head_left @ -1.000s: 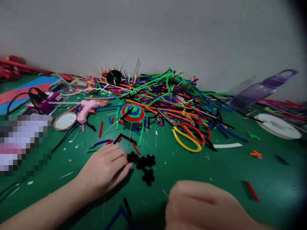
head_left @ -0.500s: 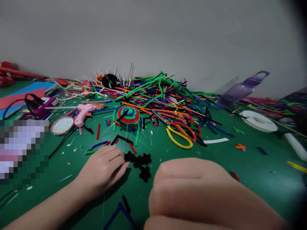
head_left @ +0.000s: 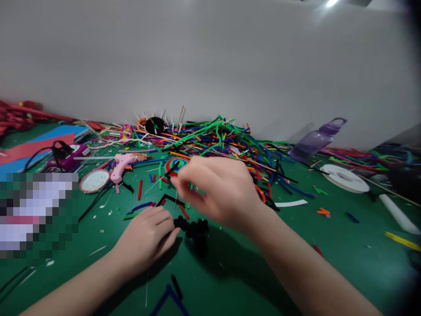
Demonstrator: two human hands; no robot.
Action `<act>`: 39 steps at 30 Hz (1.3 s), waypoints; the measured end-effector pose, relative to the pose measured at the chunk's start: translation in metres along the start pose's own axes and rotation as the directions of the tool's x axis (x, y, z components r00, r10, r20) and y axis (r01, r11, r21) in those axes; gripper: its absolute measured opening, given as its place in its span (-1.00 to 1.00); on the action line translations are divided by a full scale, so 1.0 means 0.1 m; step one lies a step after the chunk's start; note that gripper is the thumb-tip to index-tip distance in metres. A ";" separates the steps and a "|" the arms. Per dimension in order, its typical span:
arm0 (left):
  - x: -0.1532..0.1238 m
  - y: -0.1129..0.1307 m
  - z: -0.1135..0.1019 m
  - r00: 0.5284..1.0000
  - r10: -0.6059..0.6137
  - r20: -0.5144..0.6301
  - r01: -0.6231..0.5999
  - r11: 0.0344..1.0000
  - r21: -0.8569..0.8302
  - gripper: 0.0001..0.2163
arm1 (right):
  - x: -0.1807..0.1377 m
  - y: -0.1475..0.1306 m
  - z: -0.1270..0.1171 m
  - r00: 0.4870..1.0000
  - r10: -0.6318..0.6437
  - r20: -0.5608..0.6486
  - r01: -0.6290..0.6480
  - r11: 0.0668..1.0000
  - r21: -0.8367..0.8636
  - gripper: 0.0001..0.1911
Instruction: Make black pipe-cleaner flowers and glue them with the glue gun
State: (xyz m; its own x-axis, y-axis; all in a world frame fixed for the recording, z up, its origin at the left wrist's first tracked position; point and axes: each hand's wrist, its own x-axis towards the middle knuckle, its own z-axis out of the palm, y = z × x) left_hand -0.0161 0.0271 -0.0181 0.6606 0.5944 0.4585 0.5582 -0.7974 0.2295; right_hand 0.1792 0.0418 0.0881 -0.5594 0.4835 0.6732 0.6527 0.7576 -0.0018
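My left hand rests on the green table, its fingers pinched on the left end of a row of joined black fuzzy flowers. The flowers lie flat, with the nearest one in shadow. Above and beyond them, my right hand is raised and blurred, its fingers curled in; whatever they hold, if anything, does not show. Behind its fingertips is a round coil of red, green and blue pipe cleaner, partly hidden. The same hand covers most of the scissors, leaving a bit of red handle visible.
A pink glue gun lies left of centre beside a round white dish. Pipe cleaners are heaped along the wall. To the right are a purple bottle and a white spool. A bent blue pipe cleaner lies in front.
My right hand has moved from the near right, away from me and leftward, to above the table's middle. My left hand keeps its pinch on the flowers. The view has tilted up slightly.
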 end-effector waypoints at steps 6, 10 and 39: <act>0.02 -0.04 -0.02 0.999 0.034 0.022 -0.035 0.997 0.073 -0.71 | 0.16 0.74 0.67 0.930 0.053 0.365 -0.096 0.990 0.101 -0.71; 0.01 -0.04 -0.02 0.999 0.033 0.024 -0.035 0.997 0.073 -0.71 | 0.13 0.77 0.82 0.930 0.029 0.368 -0.083 0.987 0.134 -0.85; 0.00 0.19 0.02 0.950 0.237 0.205 -0.215 0.969 -0.123 -0.71 | -0.86 0.45 0.92 0.859 0.485 0.161 -0.503 0.860 0.091 -0.84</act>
State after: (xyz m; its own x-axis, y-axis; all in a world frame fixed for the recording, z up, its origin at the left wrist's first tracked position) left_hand -0.0045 0.0124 -0.0151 0.8626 0.3967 0.3140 0.3367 -0.9133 0.2290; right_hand 0.2097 0.0746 -0.0375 -0.2463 0.8538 0.4587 0.7957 0.4484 -0.4073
